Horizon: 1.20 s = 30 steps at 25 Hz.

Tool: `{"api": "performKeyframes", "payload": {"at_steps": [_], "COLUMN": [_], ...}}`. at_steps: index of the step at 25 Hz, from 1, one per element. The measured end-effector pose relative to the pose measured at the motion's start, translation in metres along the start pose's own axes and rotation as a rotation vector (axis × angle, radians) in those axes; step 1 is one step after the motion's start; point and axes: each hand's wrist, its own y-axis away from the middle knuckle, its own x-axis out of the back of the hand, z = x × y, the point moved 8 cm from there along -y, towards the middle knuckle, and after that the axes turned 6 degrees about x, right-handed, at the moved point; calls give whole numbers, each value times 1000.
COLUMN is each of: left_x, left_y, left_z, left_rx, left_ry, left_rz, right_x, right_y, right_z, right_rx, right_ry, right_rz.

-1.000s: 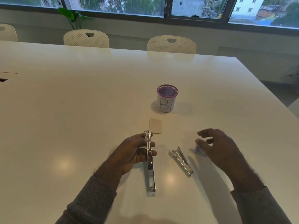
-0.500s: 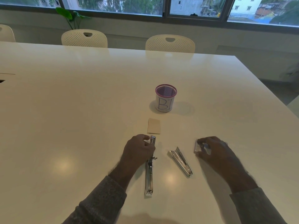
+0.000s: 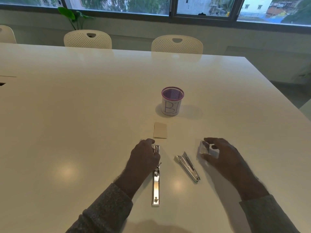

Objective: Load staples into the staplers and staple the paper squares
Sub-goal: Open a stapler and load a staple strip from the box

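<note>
From the head view, my left hand (image 3: 145,154) sits just below the centre of the frame, fingers curled over the far end of the opened stapler (image 3: 156,179) — I hold it down against the white table (image 3: 67,106), and the stapler stretches flat toward the lower edge of the frame. Right of it, in the lower middle, the second stapler (image 3: 187,166) lies closed and slanted, touching neither hand. Further right, my right hand (image 3: 223,155) pinches a small clear staple box (image 3: 204,148) between thumb and fingers; whether the box rests on the table or is slightly lifted I cannot tell. Above my left hand, near the centre, a tan paper square (image 3: 160,130) lies flat, just beyond my knuckles but apart from them. Higher still stands a purple-rimmed mesh cup (image 3: 172,101) with a white label lettered in purple — upright and well clear of both hands. Grey sleeves cover both my forearms at the bottom of the frame.
</note>
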Motion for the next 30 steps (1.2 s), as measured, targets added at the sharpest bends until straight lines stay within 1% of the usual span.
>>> {"api": "performKeyframes", "payload": {"at_steps": [2,3,5,6,7,9,10,12,15,17,21,25,30], "left_x": [5,14,41,48,46,25,15,7,11,13,15,20,23], "left_y": [1,4,18,24,28,36,39,40,39,38,36,33,35], "left_z": [0,4,23,35,46,63,66,65,60,58,55,50,49], "left_rx": [-8,-35,-159,-216,-237,-190,-152,-109,-89,-85,-88,-74,-53], "left_ry": [-2,21,172,303,454,718,806,975,1226,1311,1406,1501,1506], "left_rz": [-1,54,232,231,121,-250,-392,-537,-648,-673,-648,-596,-563], "right_x": [6,9,18,22,25,31,34,37,34,33,36,41,43], "right_y": [1,3,5,6,7,8,9,10,12,15,25,35,44], "right_z": [-15,-24,-47,-59,-72,-95,-105,-119,-130,-140,-154,-158,-160], "right_rx": [28,59,146,185,214,265,293,340,370,417,548,592,624], "right_ry": [-82,-107,-140,-161,-185,-221,-225,-216,-181,-172,-188,-67,-65], "right_rz": [17,25,39,38,34,27,23,6,-44,-43,44,177,243]}}
